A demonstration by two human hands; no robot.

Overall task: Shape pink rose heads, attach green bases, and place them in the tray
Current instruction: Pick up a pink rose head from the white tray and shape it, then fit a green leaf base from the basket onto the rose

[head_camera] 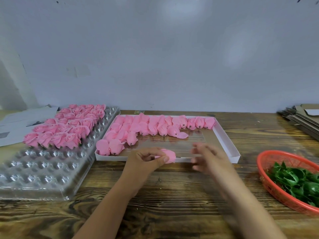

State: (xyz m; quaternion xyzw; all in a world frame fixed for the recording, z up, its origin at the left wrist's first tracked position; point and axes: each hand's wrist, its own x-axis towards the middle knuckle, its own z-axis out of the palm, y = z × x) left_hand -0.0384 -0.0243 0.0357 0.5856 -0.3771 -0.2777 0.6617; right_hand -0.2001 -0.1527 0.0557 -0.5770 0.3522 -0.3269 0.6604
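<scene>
A wooden table [172,195] is bare at lower centre, between a clear plastic tray [43,169] at left and an orange basket [269,185] at right. At centre, the left hand [146,161] pinches a pink rose head [170,155] over a white box's [233,149] near edge. The right hand [208,157] beside it is blurred; its fingers look loosely apart.

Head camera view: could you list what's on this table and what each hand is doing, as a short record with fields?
Left hand: pinches one unshaped pink rose head, stem pin pointing right
Right hand: motion-blurred beside the rose, fingers spread, holds nothing
White cardboard box: rows of closed pink buds
Clear plastic dimpled tray: finished open pink roses fill its far part, near cups bare
Red plastic mesh basket: green leafy bases
Surface: wooden table
</scene>
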